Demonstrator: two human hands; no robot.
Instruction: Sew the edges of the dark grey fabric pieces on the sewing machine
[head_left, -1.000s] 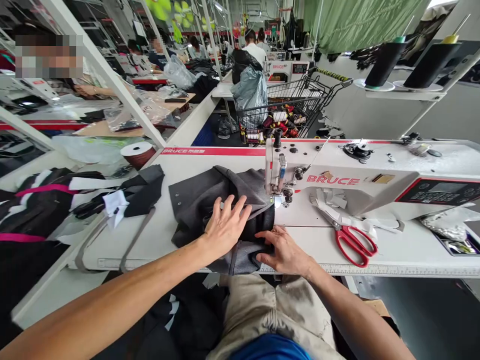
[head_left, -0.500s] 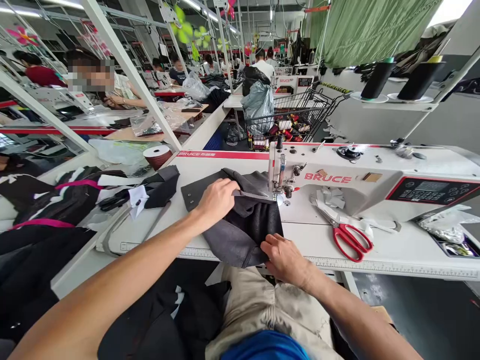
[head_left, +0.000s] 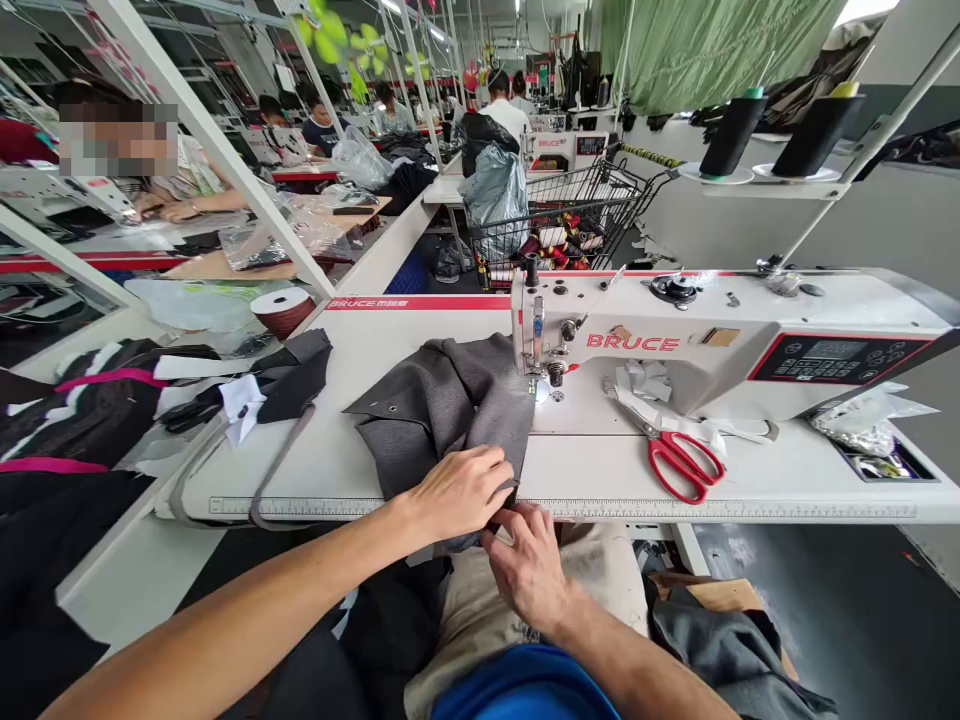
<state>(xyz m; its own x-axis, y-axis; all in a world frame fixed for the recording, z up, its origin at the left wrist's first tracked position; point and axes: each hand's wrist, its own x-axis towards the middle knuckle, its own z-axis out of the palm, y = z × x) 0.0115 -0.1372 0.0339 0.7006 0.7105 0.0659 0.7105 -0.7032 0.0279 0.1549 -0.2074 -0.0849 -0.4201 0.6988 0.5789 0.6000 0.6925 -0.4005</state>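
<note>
Head camera looked down on a white sewing bench (head_left: 750, 480), where a grey garment (head_left: 450, 410) lay crumpled from the needle of the sewing machine (head_left: 675, 350) down to the bench's near edge and spilled over it. The left hand (head_left: 461, 490) rested at that near edge with fingers curled down onto the hanging part of the cloth, gripping it. The right hand (head_left: 525, 560) sat just below the edge, touching the left, its fingertips pinching the same fold of fabric from underneath. Red-handled scissors (head_left: 679, 460) lay on the bench to the right of the garment, near the front edge and well apart from both hands, beside white paper scraps (head_left: 645, 380) under the machine arm. At the bench's left end lay dark cut pieces (head_left: 292, 375) with a white label, and a brown tape roll (head_left: 281, 308) stood near the far left corner. A wire cart (head_left: 570, 225) of thread cones stood behind the bench.
</note>
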